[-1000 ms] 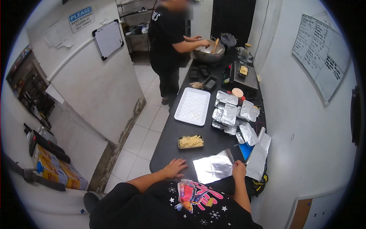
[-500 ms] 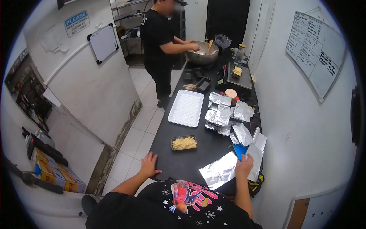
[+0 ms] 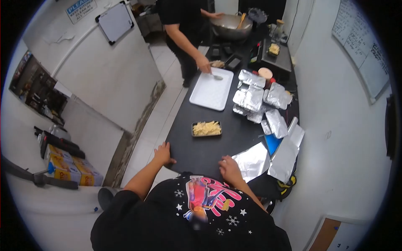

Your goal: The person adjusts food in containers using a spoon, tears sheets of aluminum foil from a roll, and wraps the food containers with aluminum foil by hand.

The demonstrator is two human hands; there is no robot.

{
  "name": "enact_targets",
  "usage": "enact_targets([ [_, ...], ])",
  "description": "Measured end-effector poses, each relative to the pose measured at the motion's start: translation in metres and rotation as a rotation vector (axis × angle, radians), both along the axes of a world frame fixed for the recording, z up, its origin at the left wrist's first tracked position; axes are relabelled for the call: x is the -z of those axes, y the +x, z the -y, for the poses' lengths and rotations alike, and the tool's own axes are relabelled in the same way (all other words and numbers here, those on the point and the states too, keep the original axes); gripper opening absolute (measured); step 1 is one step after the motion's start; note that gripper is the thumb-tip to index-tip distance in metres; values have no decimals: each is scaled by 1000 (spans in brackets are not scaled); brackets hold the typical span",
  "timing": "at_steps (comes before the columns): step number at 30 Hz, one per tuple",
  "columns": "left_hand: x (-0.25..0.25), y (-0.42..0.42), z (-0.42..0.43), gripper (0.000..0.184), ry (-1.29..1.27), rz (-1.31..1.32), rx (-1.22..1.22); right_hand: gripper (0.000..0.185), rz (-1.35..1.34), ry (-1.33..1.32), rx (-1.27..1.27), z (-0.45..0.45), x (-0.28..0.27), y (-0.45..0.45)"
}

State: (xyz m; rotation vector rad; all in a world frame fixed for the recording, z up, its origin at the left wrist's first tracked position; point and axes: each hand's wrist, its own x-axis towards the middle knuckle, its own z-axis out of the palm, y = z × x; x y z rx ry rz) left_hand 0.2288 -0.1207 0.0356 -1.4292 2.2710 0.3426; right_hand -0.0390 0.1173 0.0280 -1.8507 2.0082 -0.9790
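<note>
My left hand [image 3: 163, 154] rests on the left edge of the black table [image 3: 192, 152], fingers apart and holding nothing. Near the front edge, my right hand [image 3: 230, 168] is beside the left corner of a flat foil sheet [image 3: 253, 161]; its fingers are bent, and whether they pinch the foil is unclear. A black tray of pale yellow strips [image 3: 207, 129] stands uncovered beyond my hands. To the right lie stacked foil-covered trays [image 3: 253, 98] and a longer piece of foil [image 3: 284, 157] over a blue item [image 3: 272, 143].
A co-worker [image 3: 183, 33] at the far left holds a spoon [image 3: 217, 77] over a white tray [image 3: 212, 90]. Behind are a large metal bowl [image 3: 231, 27], small black containers [image 3: 233, 62] and a scale [image 3: 277, 57] bearing a filled tray.
My right hand has moved left from the foil's right side to its left corner. The co-worker's hand has come from the bowl to the white tray. The view has shifted.
</note>
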Motion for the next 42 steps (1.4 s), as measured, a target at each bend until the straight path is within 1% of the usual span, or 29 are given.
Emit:
enact_targets([
  [3, -15, 0, 0, 116, 35, 46, 31, 24, 56, 1, 53, -3, -3, -3],
  [6, -21, 3, 16, 109, 142, 5, 49, 23, 85, -19, 101, 1, -2, -2],
  [9, -7, 7, 51, 94, 234, -143, 78, 21, 84, -76, 137, 15, -9, -4],
  [12, 22, -3, 62, 77, -35, -525, 43, 19, 72, -117, 136, 47, -33, -5],
  [15, 38, -29, 58, 65, -264, -766, -23, 17, 52, -85, 125, 104, -59, -13],
  [17, 41, -41, 50, 63, -256, -723, -29, 15, 39, -6, 131, 152, -72, -23],
  [18, 39, -45, 45, 63, -252, -699, -34, 15, 93, 13, 155, 180, -78, -27],
  [19, 34, -46, 42, 63, -298, -635, 43, 15, 148, 30, 180, 211, -82, -33],
  [21, 33, -46, 45, 64, -287, -669, 45, 20, 132, 119, 238, 274, -84, -47],
  [22, 33, -46, 46, 64, -281, -684, 43, 24, 70, 226, 273, 307, -83, -56],
  [23, 32, -46, 47, 65, -257, -698, 39, 26, 22, 237, 280, 341, -73, -69],
  [24, 31, -46, 48, 65, -238, -712, 36, 26, -95, 195, 281, 373, -60, -82],
  [25, 29, -45, 50, 65, -220, -724, 35, 25, -193, 220, 282, 403, -55, -92],
  [27, 29, -46, 52, 66, -194, -724, 28, 24, -418, 301, 313, 463, -27, -119],
  [30, 29, -45, 55, 68, -169, -696, 28, 23, -618, 412, 388, 521, -8, -142],
  [32, 28, -44, 56, 69, -148, -683, 23, 22, -725, 447, 424, 541, 11, -152],
  [35, 29, -44, 56, 71, -136, -662, 16, 22, -793, 461, 373, 549, 27, -157],
  [36, 30, -44, 55, 71, -142, -668, 16, 21, -823, 427, 348, 546, 27, -154],
  [38, 32, -44, 54, 72, -159, -684, 27, 21, -884, 357, 311, 537, 22, -150],
  [39, 33, -44, 54, 73, -166, -690, 32, 20, -900, 280, 312, 528, 15, -142],
  [40, 34, -44, 54, 74, -174, -696, 40, 18, -887, 177, 284, 516, 8, -132],
  [41, 34, -44, 53, 76, -183, -706, 48, 17, -886, 152, 244, 502, -1, -121],
  [42, 34, -45, 53, 77, -190, -732, 45, 16, -809, 127, 243, 481, -15, -102],
])
